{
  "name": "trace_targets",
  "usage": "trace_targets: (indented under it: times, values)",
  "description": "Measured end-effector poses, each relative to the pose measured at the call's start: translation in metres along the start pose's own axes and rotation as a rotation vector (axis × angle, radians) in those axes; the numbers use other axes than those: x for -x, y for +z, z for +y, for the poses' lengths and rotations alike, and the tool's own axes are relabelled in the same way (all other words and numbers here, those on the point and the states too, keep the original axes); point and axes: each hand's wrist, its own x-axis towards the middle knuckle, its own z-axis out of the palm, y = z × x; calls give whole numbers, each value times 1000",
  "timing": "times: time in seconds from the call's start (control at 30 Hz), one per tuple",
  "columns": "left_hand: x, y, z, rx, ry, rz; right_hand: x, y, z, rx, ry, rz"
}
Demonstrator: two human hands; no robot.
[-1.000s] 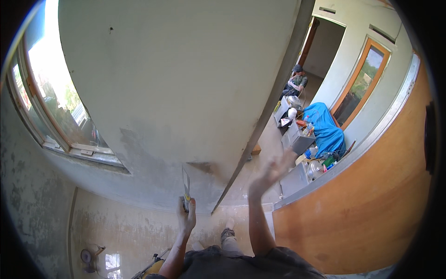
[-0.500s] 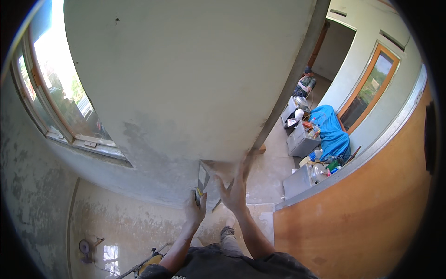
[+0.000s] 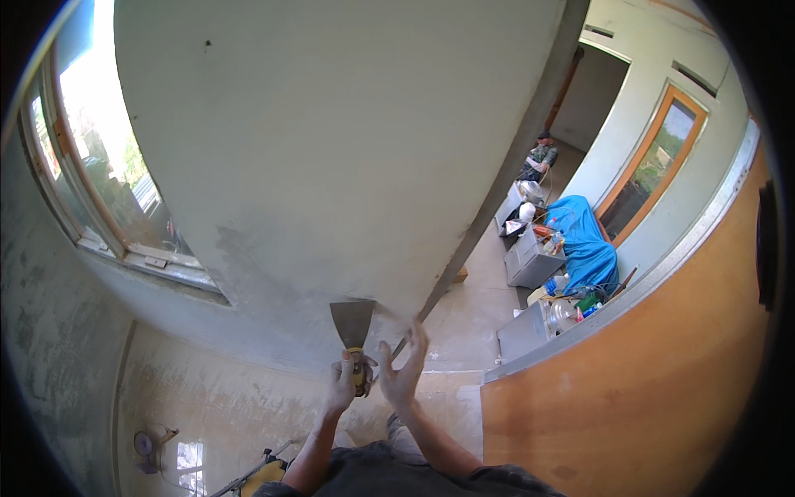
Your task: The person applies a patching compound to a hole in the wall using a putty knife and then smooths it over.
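Left grip (image 3: 341, 387) clamped on scraper (image 3: 352, 325); right grip (image 3: 403, 378), empty, spread apart just beside. Wall (image 3: 348, 166) beyond grip seemingly being smoothed; flat, steady pressure probably called for next.

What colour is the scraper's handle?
The handle is yellow and black, best seen in the head view.

Blue sheet (image 3: 590, 240) beside grey boxes (image 3: 532, 263); orange-framed window (image 3: 650, 170); distant person (image 3: 542, 157)
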Motion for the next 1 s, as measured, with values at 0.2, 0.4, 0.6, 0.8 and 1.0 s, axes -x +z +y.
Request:
trace_targets:
  times: [0.2, 0.4, 0.6, 0.8, 1.0]
  values:
    - [-11, -5, 2, -206, 68, 134, 39, 29, 23, -600, 631, -500]
    - [-20, 1, 11, -418, 268, 212, 27, 37, 16, -521, 468, -496]
    - [-35, -2, -7, -446, 308, 190, 31, 44, 29, -433, 454, -417]
    - [-34, 1, -22, -441, 285, 235, 38, 39, 28, -321, 433, -365]
    - [-37, 21, -4, -454, 322, 174, 21, 31, 23, -371, 470, -318]
